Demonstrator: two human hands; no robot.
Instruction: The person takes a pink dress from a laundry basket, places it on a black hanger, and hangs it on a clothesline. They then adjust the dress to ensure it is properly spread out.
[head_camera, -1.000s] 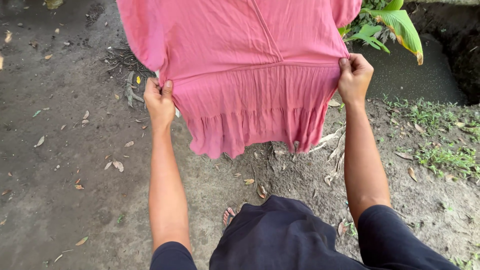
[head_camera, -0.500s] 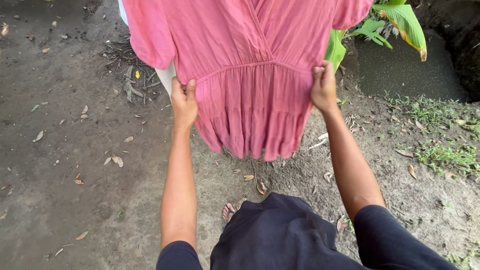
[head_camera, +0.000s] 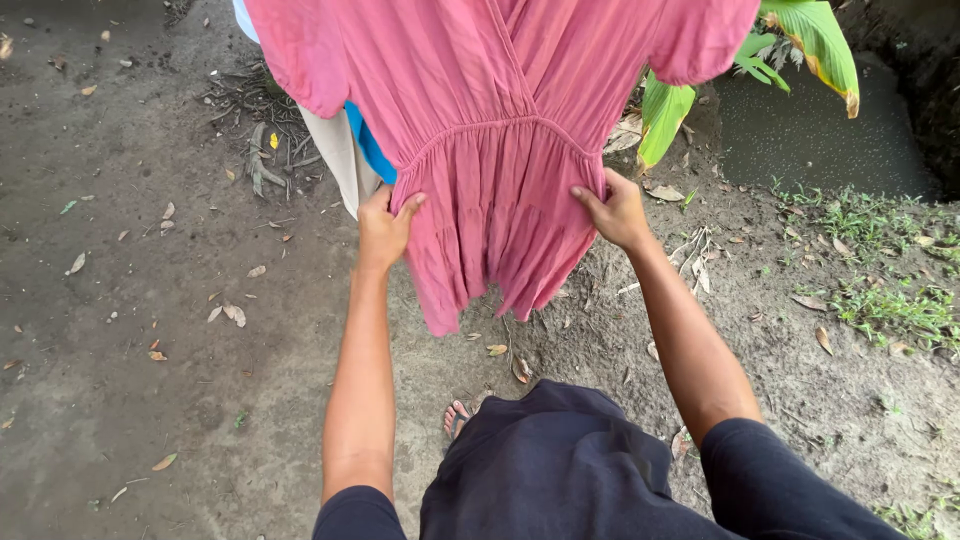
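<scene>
1. Nearest the camera, the person's dark navy clothing fills the bottom edge, with toes in a sandal showing on the dirt ground just beyond it.
2. Both bare forearms reach away from the body towards a hanging pink dress.
3. The left hand holds the left side of the dress just below its gathered waist. The fingers are curled narrowly, pinching a fold of fabric, the thumb lying on the front of the cloth.
4. The right hand holds the right side at about the same height. Its fingers are closed on the cloth edge, the fabric bunched within the grip.
5. The skirt of the dress hangs between the two hands in vertical folds, its hem clear of the ground.
6. Behind the dress on the left hang a beige cloth and a blue cloth, mostly covered by it.
7. Dry leaves and twigs lie scattered on the dirt to the left.
8. Far right, large green leaves hang over a patch of dark water, with sparse grass nearer on the right.
</scene>
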